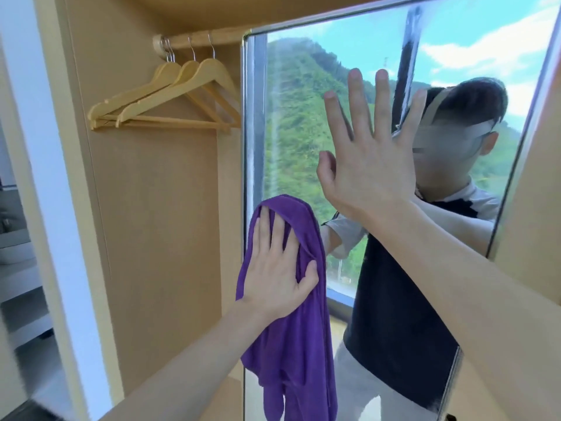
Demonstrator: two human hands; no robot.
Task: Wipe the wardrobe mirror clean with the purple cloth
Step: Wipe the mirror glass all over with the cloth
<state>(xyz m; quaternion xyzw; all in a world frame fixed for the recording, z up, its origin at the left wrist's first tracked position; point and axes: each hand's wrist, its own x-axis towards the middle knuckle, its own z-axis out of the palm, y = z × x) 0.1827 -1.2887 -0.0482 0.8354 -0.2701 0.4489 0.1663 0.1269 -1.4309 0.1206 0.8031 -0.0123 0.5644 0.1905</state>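
The wardrobe mirror (291,123) is a tall metal-framed panel on the right, reflecting a green hillside, sky and a person in a dark top. My left hand (277,268) presses the purple cloth (303,354) flat against the mirror's lower left edge; the cloth drapes over my fingertips and hangs down below my wrist. My right hand (370,159) lies flat on the glass higher up, fingers spread, holding nothing. Streaks show on the glass near the left frame.
Wooden hangers (170,95) hang from a rail (194,41) inside the open wardrobe to the left of the mirror. A white door frame (45,177) stands at far left. The wardrobe's beige back panel (158,208) is bare below the hangers.
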